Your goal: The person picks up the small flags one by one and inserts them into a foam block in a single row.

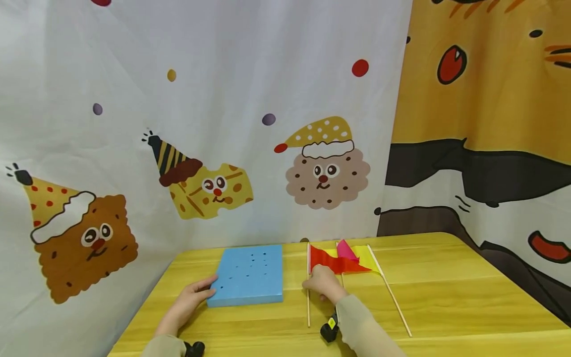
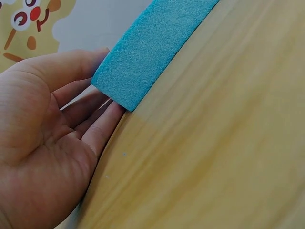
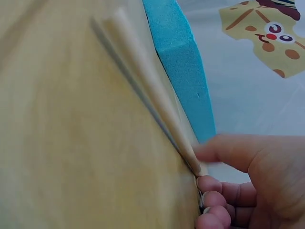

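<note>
in the head view, a blue foam block dotted with small dark holes lies flat toward the left of the counter, near the printed curtain. the left hand holds its left edge by the near corner. to the right of the block, the red flag lies partly over the yellow flag, with the pink flag among them; the right hand pinches the red flag's wooden stick just below the cloth. the step in hand looks to be taking up that stick; since the cloths overlap, it is best drawn leftward and up, away from the other two.

in the left wrist view, the left hand's thumb lies at the block's upper edge and the fingers reach to its lower edge at the corner. light pressure should do here: foam probably dents easily, and the hand need only stop the block sliding.

in the right wrist view, thumb and fingers close on the stick from opposite sides, the thumb tip blurred; how firmly they pinch, i cannot tell. the stick and its dark shadow part toward the near end, so that end seems to stand off the counter. a thin round stick can roll, so a thumb squarely opposite the forefinger, on wood not cloth, should hold it best.
</note>
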A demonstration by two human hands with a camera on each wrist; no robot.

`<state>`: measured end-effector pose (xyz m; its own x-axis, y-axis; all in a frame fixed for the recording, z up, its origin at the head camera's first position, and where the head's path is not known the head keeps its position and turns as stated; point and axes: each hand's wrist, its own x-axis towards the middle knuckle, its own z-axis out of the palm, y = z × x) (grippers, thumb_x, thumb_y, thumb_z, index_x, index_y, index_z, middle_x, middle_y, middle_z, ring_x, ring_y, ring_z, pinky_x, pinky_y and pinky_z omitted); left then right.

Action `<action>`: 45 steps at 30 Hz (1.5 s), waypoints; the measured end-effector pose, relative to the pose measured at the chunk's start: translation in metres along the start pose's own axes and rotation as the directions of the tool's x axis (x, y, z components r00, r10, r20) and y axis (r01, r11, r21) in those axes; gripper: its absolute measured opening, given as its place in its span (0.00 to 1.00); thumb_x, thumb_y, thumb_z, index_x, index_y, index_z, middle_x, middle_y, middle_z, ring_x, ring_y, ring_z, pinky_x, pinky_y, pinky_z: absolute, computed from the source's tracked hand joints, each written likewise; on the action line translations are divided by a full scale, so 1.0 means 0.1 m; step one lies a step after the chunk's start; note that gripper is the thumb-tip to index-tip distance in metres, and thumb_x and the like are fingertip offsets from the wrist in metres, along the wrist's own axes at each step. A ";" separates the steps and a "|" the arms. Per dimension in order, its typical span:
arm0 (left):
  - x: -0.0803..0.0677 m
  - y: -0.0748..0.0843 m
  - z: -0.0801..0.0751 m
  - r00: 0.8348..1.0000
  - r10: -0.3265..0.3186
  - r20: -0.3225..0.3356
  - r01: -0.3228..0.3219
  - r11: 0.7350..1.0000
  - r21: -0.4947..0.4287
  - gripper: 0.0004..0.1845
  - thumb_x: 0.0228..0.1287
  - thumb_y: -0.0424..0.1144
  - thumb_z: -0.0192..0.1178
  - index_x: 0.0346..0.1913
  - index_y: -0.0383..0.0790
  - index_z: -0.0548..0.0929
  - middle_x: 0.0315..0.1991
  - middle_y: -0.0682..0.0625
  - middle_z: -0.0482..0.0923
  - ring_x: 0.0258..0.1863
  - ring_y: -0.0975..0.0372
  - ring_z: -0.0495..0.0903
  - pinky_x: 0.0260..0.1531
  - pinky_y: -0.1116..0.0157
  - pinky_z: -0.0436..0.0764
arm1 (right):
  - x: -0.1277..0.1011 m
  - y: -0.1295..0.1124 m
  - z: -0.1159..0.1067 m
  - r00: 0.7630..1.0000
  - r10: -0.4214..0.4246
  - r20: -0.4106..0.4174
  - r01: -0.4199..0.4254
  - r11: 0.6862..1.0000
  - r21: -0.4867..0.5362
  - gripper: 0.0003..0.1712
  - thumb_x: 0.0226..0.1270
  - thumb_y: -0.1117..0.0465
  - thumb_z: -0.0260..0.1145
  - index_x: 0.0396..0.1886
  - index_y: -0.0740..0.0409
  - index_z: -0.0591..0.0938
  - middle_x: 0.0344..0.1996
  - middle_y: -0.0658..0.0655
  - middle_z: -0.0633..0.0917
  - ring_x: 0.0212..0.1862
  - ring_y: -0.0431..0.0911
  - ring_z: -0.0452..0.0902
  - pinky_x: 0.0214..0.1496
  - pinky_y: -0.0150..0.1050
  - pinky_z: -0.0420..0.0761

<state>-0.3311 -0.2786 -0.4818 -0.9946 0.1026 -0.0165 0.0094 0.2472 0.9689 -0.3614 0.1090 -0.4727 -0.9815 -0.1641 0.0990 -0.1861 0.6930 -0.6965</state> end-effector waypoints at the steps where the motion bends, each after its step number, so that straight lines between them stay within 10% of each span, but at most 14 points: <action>1: -0.01 -0.01 0.00 1.000 -0.002 -0.002 0.002 1.000 -0.001 0.29 0.66 0.36 0.62 0.68 0.32 0.70 0.71 0.34 0.59 0.70 0.41 0.57 0.65 0.46 0.63 | -0.01 0.00 0.01 1.000 0.004 0.006 -0.004 1.000 -0.001 0.24 0.50 0.58 0.75 0.10 0.53 0.68 0.06 0.45 0.60 0.06 0.41 0.62 0.09 0.37 0.74; 20: 0.02 0.05 -0.04 1.000 0.003 0.018 -0.003 1.000 0.025 0.29 0.67 0.37 0.61 0.69 0.33 0.69 0.71 0.34 0.58 0.70 0.42 0.56 0.66 0.45 0.61 | 0.09 -0.03 -0.10 0.997 0.062 0.054 -0.065 0.995 0.069 0.21 0.54 0.62 0.68 0.07 0.56 0.72 0.04 0.50 0.71 0.07 0.43 0.71 0.11 0.40 0.78; 45: 0.00 0.01 -0.04 1.000 0.023 0.018 -0.024 0.998 0.050 0.30 0.67 0.38 0.61 0.70 0.34 0.68 0.72 0.35 0.57 0.71 0.43 0.55 0.66 0.46 0.60 | 0.14 -0.28 -0.60 0.993 0.073 0.093 -0.099 0.943 0.319 0.08 0.64 0.64 0.65 0.37 0.66 0.80 0.21 0.61 0.81 0.15 0.50 0.80 0.20 0.45 0.83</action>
<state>-0.3318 -0.2822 -0.4796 -0.9921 0.1255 0.0018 0.0388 0.2925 0.9555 -0.3725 0.1298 -0.4089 -0.9839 -0.1776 -0.0188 -0.0634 0.4460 -0.8928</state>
